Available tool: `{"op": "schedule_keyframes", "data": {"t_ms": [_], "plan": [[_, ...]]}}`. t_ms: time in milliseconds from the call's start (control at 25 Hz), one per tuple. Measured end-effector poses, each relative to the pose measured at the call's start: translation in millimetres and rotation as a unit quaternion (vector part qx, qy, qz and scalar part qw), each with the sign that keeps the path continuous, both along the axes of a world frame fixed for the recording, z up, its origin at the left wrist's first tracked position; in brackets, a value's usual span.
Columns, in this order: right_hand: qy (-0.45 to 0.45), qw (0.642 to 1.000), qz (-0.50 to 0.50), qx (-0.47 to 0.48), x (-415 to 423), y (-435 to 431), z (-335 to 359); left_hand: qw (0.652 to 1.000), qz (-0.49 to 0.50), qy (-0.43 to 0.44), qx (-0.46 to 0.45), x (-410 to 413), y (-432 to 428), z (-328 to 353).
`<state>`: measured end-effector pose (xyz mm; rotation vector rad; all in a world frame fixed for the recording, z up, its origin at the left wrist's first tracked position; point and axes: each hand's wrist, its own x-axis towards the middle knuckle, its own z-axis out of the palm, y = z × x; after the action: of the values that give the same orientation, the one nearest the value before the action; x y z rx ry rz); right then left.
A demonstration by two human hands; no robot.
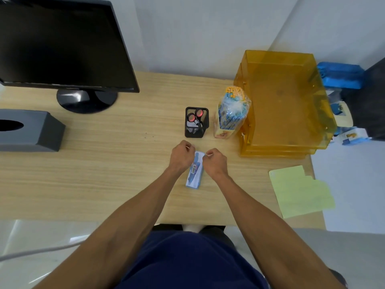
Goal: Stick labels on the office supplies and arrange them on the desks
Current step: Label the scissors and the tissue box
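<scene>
A small blue and white boxed supply [194, 176] with a barcode lies flat on the wooden desk [125, 174], near the front edge. My left hand [180, 157] and my right hand [215, 162] hover over its far end, close together, fingers curled. Each hand pinches a thin pale sliver at its fingertips, apparently a small white label [200, 153] held between them just above the box. How the label meets the box is hidden by my fingers.
A black mesh pen cup [196, 122] with scissors stands behind the box, beside a bagged pack of pencils [232, 113]. Stacked amber letter trays [285, 105] fill the right; yellow-green sheets [300, 191] lie at the right edge. A monitor [62, 44] and a grey tissue box [29, 130] sit left.
</scene>
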<state>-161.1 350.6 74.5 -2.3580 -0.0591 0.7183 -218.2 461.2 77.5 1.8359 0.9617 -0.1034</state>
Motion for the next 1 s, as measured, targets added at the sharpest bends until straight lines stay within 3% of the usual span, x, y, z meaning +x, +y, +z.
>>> {"op": "schedule_keyframes", "data": {"t_ms": [80,160,240,320,520,720,840,1000], "plan": [[0.085,0.996,-0.031,-0.025,-4.1,0.3,-7.2,0.997,-0.034,0.066,-0.03,-2.5,-8.7,-5.3],[0.167,0.98,-0.103,0.02,-5.2,3.0,-10.9,0.993,-0.042,0.099,-0.053,-3.2,-13.2,-6.3],[0.238,0.952,-0.169,0.091,-5.7,4.3,-8.1,0.993,-0.023,0.094,-0.074,-2.4,-13.2,-6.4],[0.27,0.942,-0.164,0.114,-6.4,3.9,-6.5,0.992,-0.021,0.071,-0.103,-5.3,-11.8,-7.8],[0.267,0.943,-0.11,0.163,2.5,2.6,1.5,0.986,0.024,-0.026,-0.165,-13.1,0.0,-5.6],[0.264,0.919,-0.098,0.275,20.9,6.4,26.7,0.959,-0.043,-0.04,-0.278,-15.2,18.8,12.6],[0.266,0.912,-0.047,0.309,27.6,10.7,46.0,0.92,0.002,-0.062,-0.387,-13.2,31.3,29.4],[0.234,0.917,0.011,0.324,35.0,16.1,61.8,0.844,0.012,-0.021,-0.536,-9.2,55.0,52.8]]}}
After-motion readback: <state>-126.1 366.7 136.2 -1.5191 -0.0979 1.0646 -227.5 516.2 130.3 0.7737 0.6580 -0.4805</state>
